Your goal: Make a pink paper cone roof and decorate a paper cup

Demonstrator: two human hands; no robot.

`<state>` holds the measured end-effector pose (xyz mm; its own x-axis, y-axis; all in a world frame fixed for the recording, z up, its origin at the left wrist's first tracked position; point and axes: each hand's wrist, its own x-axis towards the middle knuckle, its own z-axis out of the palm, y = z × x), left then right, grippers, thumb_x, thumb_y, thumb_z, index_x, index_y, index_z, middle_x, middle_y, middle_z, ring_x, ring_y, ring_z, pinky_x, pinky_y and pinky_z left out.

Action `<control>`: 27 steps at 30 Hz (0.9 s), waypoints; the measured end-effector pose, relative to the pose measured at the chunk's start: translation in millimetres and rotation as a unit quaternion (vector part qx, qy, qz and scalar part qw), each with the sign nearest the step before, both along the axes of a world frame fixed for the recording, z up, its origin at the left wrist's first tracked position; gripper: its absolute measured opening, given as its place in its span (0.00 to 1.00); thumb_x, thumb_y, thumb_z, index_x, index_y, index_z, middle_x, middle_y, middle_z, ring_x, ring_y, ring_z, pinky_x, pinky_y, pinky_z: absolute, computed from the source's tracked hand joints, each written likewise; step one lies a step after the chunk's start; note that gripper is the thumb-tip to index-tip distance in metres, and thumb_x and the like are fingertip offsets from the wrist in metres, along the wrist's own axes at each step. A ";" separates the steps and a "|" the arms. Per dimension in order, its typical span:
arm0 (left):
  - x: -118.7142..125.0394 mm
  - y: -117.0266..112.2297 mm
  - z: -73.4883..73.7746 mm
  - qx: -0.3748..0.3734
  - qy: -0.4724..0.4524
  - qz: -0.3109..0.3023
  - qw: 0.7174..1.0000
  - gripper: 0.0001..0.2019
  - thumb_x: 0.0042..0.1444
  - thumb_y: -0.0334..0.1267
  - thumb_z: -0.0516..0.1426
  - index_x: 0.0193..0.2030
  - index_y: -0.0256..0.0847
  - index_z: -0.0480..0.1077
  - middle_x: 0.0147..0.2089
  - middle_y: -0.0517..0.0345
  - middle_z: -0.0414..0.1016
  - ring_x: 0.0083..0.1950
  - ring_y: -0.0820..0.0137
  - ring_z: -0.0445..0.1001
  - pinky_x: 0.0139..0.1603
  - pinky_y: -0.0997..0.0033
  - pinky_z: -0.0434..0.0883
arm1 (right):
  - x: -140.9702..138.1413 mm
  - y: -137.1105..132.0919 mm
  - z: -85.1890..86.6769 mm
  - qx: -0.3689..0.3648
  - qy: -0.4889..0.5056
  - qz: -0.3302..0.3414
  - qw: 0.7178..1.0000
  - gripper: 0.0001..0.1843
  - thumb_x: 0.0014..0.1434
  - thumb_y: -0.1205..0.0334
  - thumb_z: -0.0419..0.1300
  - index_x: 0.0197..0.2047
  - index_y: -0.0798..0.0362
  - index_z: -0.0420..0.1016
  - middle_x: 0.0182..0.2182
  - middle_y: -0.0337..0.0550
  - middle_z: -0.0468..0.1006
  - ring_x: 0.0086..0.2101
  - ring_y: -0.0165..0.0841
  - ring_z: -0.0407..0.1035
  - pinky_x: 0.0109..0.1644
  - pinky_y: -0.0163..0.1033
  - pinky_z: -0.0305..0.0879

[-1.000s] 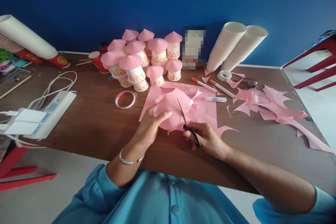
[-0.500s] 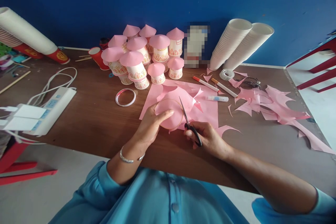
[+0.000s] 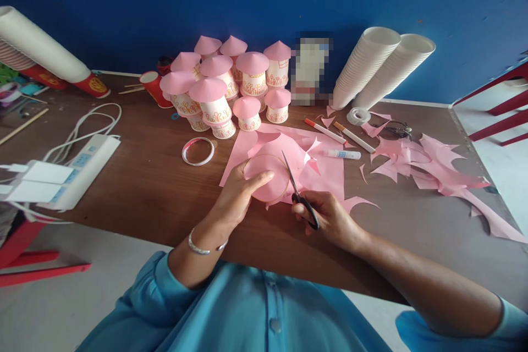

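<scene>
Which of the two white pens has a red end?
The left pen, nearer the pink-roofed cups. Its left end is red; on the right pen it is orange-brown.

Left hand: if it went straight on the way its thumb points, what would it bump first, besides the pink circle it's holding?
Probably the scissors in the right hand: the left hand has its thumb across the circle, pointing toward their blades. Depth is unclear, though.

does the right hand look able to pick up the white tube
Not straight away, probably: the right hand holds scissors, though only pink paper seems to lie between it and the tube.
</scene>
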<state>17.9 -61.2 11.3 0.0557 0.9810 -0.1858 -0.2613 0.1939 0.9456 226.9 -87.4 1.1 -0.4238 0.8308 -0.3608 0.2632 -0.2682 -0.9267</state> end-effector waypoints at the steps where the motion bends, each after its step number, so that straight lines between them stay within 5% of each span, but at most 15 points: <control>1: -0.1 0.0 -0.1 0.004 0.000 -0.001 1.000 0.11 0.51 0.41 0.71 0.40 0.39 0.81 0.38 0.57 0.84 0.41 0.63 0.79 0.46 0.67 0.75 | 0.0 0.0 -0.2 0.001 0.001 -0.001 1.000 0.35 0.54 0.26 0.67 0.25 0.51 0.65 0.22 0.34 0.67 0.20 0.27 0.66 0.23 0.34 0.65; 27: -11.0 4.1 12.6 -0.001 -0.002 -0.051 0.999 0.16 0.48 0.41 0.72 0.42 0.37 0.83 0.41 0.53 0.85 0.43 0.63 0.79 0.47 0.68 0.75 | 3.5 2.1 3.8 -0.003 0.006 0.013 1.000 0.35 0.54 0.28 0.68 0.24 0.52 0.67 0.21 0.35 0.66 0.19 0.26 0.65 0.22 0.33 0.61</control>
